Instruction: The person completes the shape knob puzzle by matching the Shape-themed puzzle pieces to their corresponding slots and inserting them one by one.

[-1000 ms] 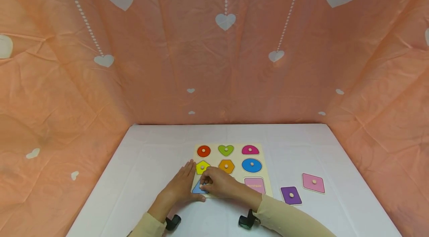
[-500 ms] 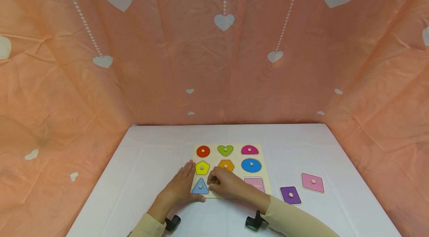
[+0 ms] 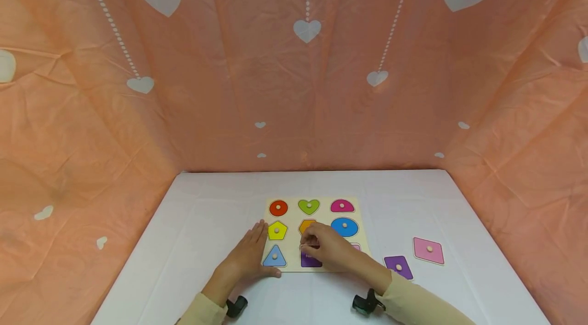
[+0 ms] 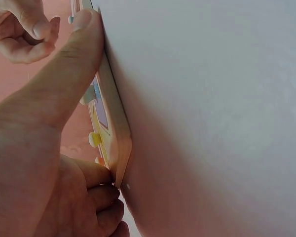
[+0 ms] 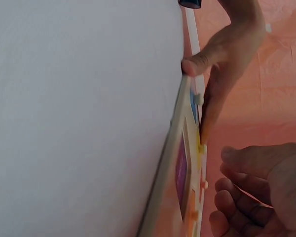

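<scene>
A cream shape puzzle board (image 3: 293, 259) lies flat on the table. My left hand (image 3: 250, 253) rests at its near left corner, fingers straight along the left edge and thumb at the front edge. The blue triangle piece (image 3: 274, 259) sits in its recess at that corner. Over the board's front middle hovers my right hand (image 3: 333, 248), fingers loosely bent with nothing between them. Beneath it a purple recess (image 3: 311, 260) shows partly. In the right wrist view the right fingers (image 5: 232, 197) stand apart from the board. The pink recess behind this hand is mostly hidden.
To the board's right lie a purple knobbed piece (image 3: 398, 267), partly behind the right forearm, and a pink knobbed piece (image 3: 429, 251). Red, green, magenta, yellow, orange and blue knobbed shapes fill the board's upper rows. Peach cloth (image 3: 294, 110) with white hearts hangs behind the white table (image 3: 220, 197).
My right hand has let go of the blue triangle's knob and moved right, uncovering the triangle and then the purple recess. The left hand has stayed in place.
</scene>
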Motion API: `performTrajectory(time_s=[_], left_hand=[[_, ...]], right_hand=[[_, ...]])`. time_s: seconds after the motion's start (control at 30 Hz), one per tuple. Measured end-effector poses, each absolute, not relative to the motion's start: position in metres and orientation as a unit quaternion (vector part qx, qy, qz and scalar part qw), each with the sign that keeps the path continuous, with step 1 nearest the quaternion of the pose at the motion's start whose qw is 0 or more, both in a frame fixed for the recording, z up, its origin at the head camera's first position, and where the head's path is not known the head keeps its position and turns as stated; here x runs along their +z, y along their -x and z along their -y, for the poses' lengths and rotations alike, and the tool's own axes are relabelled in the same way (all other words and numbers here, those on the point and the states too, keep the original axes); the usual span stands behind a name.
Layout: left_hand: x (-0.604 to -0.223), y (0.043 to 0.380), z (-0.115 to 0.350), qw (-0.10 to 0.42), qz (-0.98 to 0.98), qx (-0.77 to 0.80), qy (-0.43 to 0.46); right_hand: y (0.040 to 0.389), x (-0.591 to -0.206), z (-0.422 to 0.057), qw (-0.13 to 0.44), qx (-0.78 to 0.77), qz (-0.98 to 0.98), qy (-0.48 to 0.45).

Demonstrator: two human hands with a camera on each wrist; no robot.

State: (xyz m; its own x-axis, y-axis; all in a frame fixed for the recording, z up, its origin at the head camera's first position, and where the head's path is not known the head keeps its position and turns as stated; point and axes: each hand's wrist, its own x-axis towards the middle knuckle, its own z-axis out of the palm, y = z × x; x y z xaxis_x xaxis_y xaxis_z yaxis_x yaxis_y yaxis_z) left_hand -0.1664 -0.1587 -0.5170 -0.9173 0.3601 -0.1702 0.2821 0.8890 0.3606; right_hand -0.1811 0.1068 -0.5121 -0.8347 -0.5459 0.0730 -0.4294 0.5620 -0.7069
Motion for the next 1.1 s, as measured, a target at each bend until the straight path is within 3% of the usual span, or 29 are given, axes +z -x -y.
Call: performTrajectory(time_s=[0.67, 1.1], left_hand=[[-0.517, 0.166, 0.158, 0.117, -0.966, 0.167, -0.16], [-0.524, 0.168, 0.16, 0.118, -0.965, 0.171, -0.16]], right_hand=[[0.18, -0.505, -0.155, -0.024, -0.382, -0.887, 0.257], [0.169, -0.499, -0.185, -0.025, -0.401, -0.894, 0.201]])
